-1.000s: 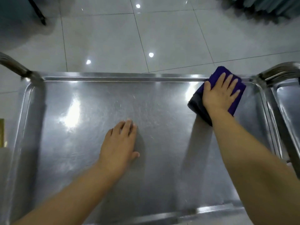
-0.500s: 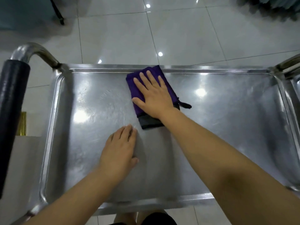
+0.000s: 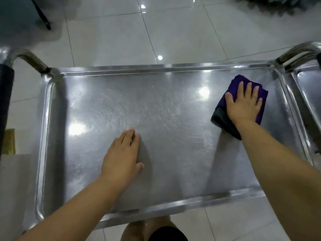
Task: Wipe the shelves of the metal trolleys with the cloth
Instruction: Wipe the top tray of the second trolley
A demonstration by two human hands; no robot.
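Scuffed, shiny metal shelf (image 3: pixel 156 110); soft purple cloth (image 3: pixel 232 87); glossy tiled floor (image 3: pixel 112 40).

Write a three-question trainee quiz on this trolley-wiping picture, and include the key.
1. Multiple choice: where on the shelf does the cloth lie? A) left end B) centre C) right end
2. True or false: the left hand holds a second cloth.
3. Fill in: the right hand presses flat on a ____-coloured cloth.
Key: 1 C; 2 false, it lies bare and flat on the shelf; 3 purple.
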